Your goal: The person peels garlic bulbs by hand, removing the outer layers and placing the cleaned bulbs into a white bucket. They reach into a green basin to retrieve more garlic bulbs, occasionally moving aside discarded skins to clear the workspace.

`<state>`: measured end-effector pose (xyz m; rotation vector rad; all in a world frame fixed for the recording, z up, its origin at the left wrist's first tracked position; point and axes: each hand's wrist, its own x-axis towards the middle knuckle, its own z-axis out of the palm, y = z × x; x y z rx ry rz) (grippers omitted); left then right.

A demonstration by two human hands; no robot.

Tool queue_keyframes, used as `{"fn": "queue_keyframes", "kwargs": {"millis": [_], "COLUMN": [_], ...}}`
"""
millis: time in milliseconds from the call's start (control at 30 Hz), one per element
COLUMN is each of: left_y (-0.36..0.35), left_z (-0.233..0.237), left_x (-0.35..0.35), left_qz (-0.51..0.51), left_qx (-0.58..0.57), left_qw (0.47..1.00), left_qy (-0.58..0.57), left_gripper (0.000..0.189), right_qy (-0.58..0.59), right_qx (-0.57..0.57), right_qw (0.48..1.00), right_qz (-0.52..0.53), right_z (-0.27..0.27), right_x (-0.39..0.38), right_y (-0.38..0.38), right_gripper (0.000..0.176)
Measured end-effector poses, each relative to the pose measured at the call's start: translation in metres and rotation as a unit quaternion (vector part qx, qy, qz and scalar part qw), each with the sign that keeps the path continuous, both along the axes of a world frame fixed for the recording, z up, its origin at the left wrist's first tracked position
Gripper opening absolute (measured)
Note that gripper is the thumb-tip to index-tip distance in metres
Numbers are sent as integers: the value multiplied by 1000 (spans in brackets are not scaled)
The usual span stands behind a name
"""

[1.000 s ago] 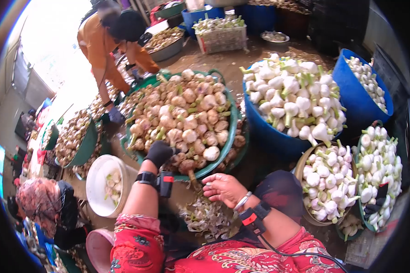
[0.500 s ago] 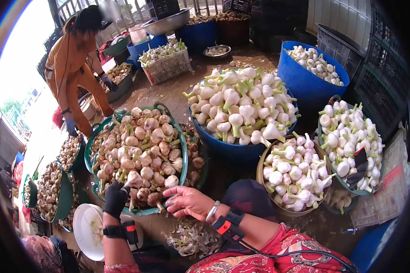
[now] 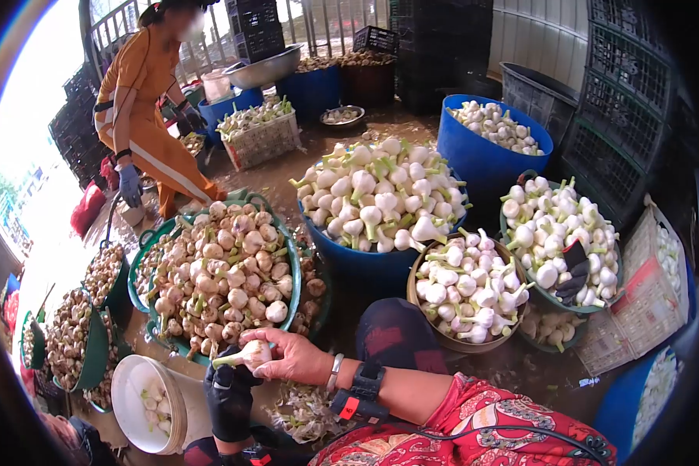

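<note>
Just in front of my lap, a garlic bulb (image 3: 254, 354) with a short green stem points to the left. My right hand (image 3: 297, 357), bare, closes its fingers and thumb round the bulb's right side. Under the stem, my left hand (image 3: 230, 398) in a black glove is closed against the same bulb; part of its grip is hidden. Beyond both hands stands a green basket (image 3: 297, 286) heaped with brownish, unpeeled garlic. Peeled skins (image 3: 307, 412) lie below my right wrist.
A white bucket (image 3: 124, 415) with some cloves stands at left. A blue tub (image 3: 349, 260) of white garlic, a round tan basket (image 3: 474, 347) and a green basket (image 3: 615, 283) with a dark glove on top stand ahead and right. A person (image 3: 136, 101) in orange walks at far left.
My left hand has drawn back from the basket with a garlic bulb, and my right hand has closed on it. The person in orange has straightened up. The view has shifted slightly.
</note>
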<state>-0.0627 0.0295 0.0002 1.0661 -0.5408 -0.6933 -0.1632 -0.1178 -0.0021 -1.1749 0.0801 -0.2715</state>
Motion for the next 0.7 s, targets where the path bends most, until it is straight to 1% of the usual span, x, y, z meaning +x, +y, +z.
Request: {"fn": "queue_keyframes", "kwargs": {"millis": [33,67,133,167,200,267,333,400,467,500,533,567,600,633,667,700], "left_y": [-2,-4,-3,0,2,3,4,6,5,7,7,9,11,12,13,16], "left_z": [-3,-6,-7,-7,-5,0,5,12,11,12,18,16,16,17,18,12], "left_x": [-3,-5,-5,-5,-6,-9,-11,-12,-10,-8,-12,-10,-7,-9,-8,-5], "left_qz": [34,22,27,17,11,22,17,1,4,7,18,15,11,8,-6,-27], "left_qx": [59,52,15,9,7,30,24,32,51,70,79,72,93,97,104,84], "left_qw": [992,993,999,1000,1000,999,999,998,997,995,995,996,992,993,991,991], "left_qy": [-106,-106,-40,-19,-20,-32,-21,-45,-60,-75,-65,-53,-87,-67,-80,-99], "left_gripper": [38,38,36,32,32,29,27,24,22,21,18,17,18,18,21,24], "right_qy": [-18,-48,-7,19,17,35,38,51,48,44,29,26,48,52,31,22], "right_qx": [23,10,36,27,25,80,79,84,134,132,153,166,184,209,197,167], "right_qw": [1000,999,999,999,999,996,996,995,990,990,988,986,982,977,980,986], "right_qz": [3,-19,-14,-12,-18,-20,-17,-9,0,4,7,11,8,12,21,13], "right_z": [-5,-13,-6,-11,-14,-18,-18,-18,-21,-21,-25,-24,-16,-7,-12,-14], "right_x": [1,4,-2,-1,-2,-2,-3,-3,-4,-3,-2,-3,-4,-8,-6,-4], "right_y": [4,10,13,12,13,13,12,14,16,16,17,17,17,17,15,14], "right_gripper": [60,59,57,55,55,53,52,52,52,50,47,46,46,46,46,46]}}
